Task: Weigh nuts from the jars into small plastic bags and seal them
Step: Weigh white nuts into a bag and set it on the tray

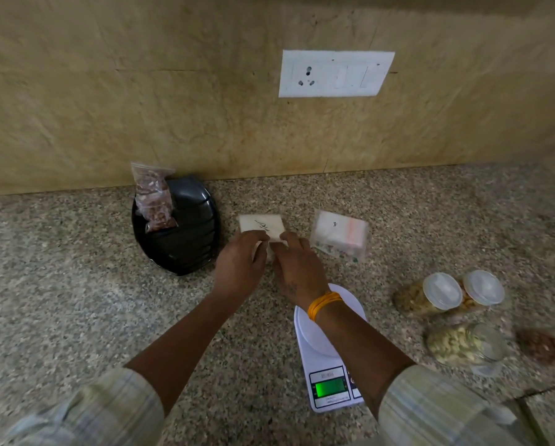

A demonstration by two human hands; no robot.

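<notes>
Dim, warm indoor light is falling on the scene, and the whole frame is looking yellowish and underexposed. The corners are darkening, most of all at the upper right and lower left. The wall socket plate in the upper centre is standing out as the brightest patch, and the scale display at lower centre is glowing green. Soft shadows are lying under the forearms. The wide lens is bending the counter edge and the wall seams. Motion blur is smearing the jars at the right edge and the sleeves along the bottom.
</notes>
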